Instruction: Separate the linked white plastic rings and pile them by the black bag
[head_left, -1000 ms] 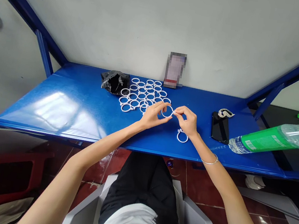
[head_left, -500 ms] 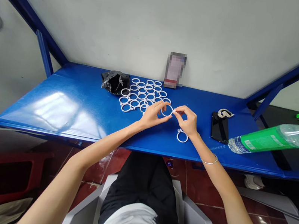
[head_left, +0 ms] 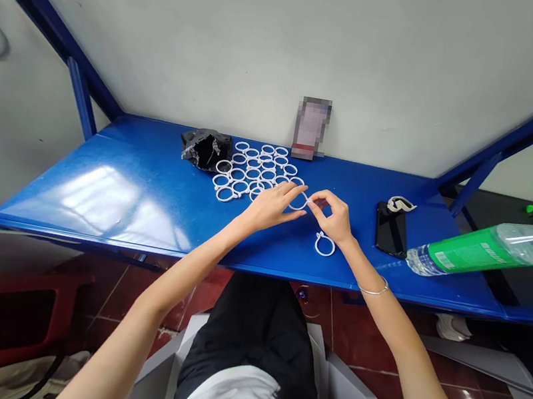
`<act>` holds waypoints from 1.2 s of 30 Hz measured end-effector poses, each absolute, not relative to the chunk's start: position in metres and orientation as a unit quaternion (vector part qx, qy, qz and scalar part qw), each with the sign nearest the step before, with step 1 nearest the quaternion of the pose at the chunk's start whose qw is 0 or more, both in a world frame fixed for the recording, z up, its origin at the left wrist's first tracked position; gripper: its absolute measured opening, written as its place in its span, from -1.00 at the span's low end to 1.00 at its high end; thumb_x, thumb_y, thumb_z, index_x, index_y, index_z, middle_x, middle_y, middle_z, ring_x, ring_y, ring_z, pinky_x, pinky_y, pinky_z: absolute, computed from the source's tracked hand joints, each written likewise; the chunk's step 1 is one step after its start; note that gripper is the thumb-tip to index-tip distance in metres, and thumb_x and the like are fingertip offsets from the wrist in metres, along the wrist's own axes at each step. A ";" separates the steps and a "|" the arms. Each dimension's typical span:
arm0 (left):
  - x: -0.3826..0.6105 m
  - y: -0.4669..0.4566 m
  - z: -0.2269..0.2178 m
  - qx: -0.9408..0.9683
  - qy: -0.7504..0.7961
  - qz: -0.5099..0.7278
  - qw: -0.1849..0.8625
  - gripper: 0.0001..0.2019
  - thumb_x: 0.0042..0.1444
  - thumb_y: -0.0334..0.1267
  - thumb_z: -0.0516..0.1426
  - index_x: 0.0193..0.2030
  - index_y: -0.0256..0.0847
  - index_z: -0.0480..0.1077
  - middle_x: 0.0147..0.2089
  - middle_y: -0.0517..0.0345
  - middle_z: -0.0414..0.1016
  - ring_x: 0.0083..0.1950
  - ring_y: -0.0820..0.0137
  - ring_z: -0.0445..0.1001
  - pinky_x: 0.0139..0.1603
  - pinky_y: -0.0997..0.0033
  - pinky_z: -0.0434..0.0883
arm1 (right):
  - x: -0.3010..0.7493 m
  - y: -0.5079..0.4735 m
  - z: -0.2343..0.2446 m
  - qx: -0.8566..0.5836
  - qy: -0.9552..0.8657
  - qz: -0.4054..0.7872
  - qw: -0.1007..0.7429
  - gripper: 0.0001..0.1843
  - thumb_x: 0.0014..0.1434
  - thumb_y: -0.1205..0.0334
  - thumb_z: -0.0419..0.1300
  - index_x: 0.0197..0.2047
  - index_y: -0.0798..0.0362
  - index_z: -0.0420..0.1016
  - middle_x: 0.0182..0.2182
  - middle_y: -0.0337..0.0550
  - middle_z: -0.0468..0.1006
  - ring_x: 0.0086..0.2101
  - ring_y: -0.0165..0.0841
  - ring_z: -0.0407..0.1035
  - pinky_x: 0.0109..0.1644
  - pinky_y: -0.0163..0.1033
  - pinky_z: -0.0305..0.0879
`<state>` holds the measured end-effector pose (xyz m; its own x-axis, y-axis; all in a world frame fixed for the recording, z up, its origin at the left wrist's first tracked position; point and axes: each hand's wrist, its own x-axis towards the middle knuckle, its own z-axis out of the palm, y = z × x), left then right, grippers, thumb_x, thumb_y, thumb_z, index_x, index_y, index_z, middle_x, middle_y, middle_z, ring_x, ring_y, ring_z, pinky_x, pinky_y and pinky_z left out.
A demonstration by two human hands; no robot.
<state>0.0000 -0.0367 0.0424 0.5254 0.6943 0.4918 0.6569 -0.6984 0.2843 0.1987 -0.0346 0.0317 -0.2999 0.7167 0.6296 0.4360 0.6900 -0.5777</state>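
Where right hand (head_left: 334, 220) pinches, ring (head_left: 298, 208) (white), glossy tabletop (head_left: 153, 151)

White rings (head_left: 260, 175) spread across blue table (head_left: 365, 181)

I see the rings clustered beside a black plastic bag (head_left: 205, 140), one lone ring (head_left: 324, 254) near the front edge, a blurred upright object (head_left: 311, 127) at the back, and, rightward, a dark phone (head_left: 391, 234) beside a green-labelled bottle (head_left: 470, 252).

Rings (head_left: 260, 175) right of the bag (head_left: 194, 149)

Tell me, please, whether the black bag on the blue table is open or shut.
Open: the black bag lies with its ragged mouth gaping; whether anything is inside is too dark to tell.
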 end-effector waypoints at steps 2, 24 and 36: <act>-0.003 -0.040 0.044 0.869 0.395 0.297 0.015 -0.53 0.25 -0.10 0.10 0.23 -0.25 0.23 0.06 -0.09 0.45 0.04 0.25 0.48 -0.20 0.41 0.45 | 0.199 -0.035 0.032 -0.363 -0.790 0.152 0.470 -0.84 0.27 0.11 0.16 -0.28 0.01 0.43 -0.37 -0.17 0.55 -0.40 -0.35 0.44 -0.34 -0.25 0.41; 0.023 -0.092 0.001 0.706 0.497 0.495 0.097 -0.76 0.36 -0.19 -0.04 -0.06 -0.19 0.41 -0.22 0.08 0.55 -0.20 0.44 0.51 -0.19 0.49 0.39 | 0.198 -0.040 0.032 -0.353 -0.803 0.192 0.440 -0.83 0.29 0.10 0.12 -0.24 0.01 0.41 -0.37 -0.19 0.53 -0.38 -0.37 0.43 -0.31 -0.26 0.40; 0.022 -0.093 0.004 0.634 0.540 0.502 0.232 -0.63 0.35 -0.01 -0.08 -0.26 -0.19 0.41 -0.52 0.22 0.44 -0.50 0.49 0.42 -0.37 0.51 0.33 | 0.196 -0.038 0.029 -0.332 -0.839 0.196 0.384 -0.77 0.32 0.06 0.09 -0.12 -0.01 0.47 -0.30 -0.15 0.58 -0.38 -0.36 0.45 -0.30 -0.25 0.42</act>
<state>0.0216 -0.0927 0.0035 -0.0877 0.9181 0.3864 0.4529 -0.3087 0.8364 0.1964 -0.0376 0.0287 -0.4842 0.7080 0.5141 0.4070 0.7024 -0.5840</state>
